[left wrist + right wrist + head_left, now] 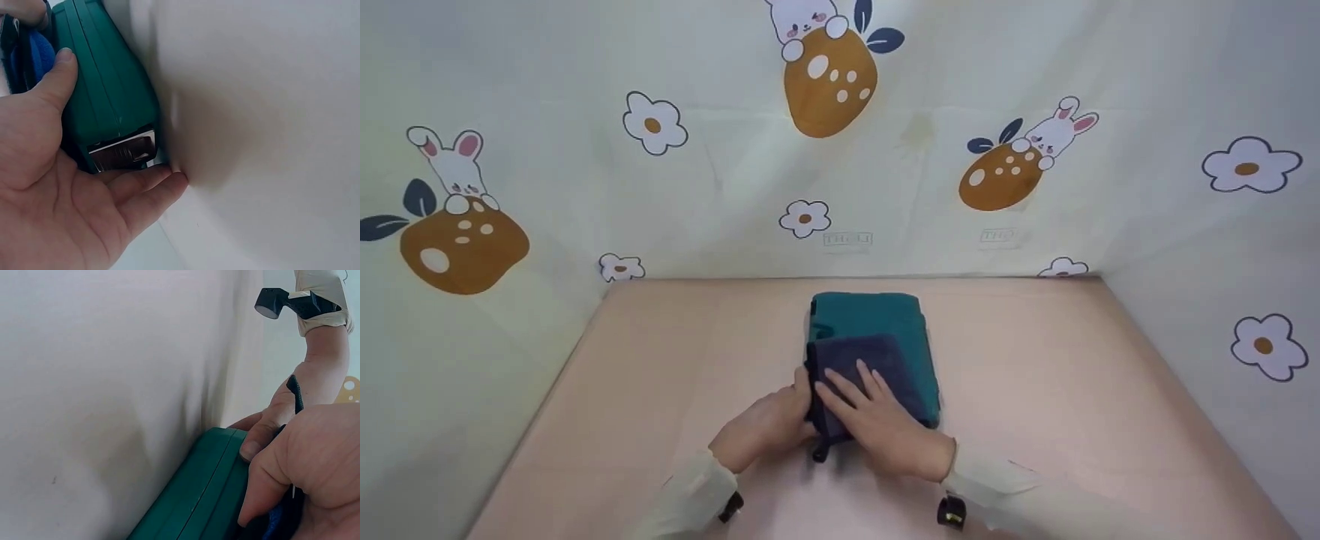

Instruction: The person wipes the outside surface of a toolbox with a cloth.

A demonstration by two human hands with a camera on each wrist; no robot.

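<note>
A teal case (870, 313) with a metal latch (126, 149) on one side lies on the table. On top of it is a folded dark blue cloth-like piece (855, 350) with black edging and a small dark tab (820, 453) at its near left corner. My left hand (769, 420) holds the case's left side, its thumb on the case beside the blue piece and its fingers by the latch. My right hand (881, 427) rests flat on the blue piece, fingers spread; its thumb (261, 486) hangs over the case's near edge.
The pink tabletop (682, 337) stretches around the case. Pale curtain-like walls (720, 165) printed with rabbits and flowers enclose it at the back and both sides. A black wrist device (952, 511) is strapped at each sleeve.
</note>
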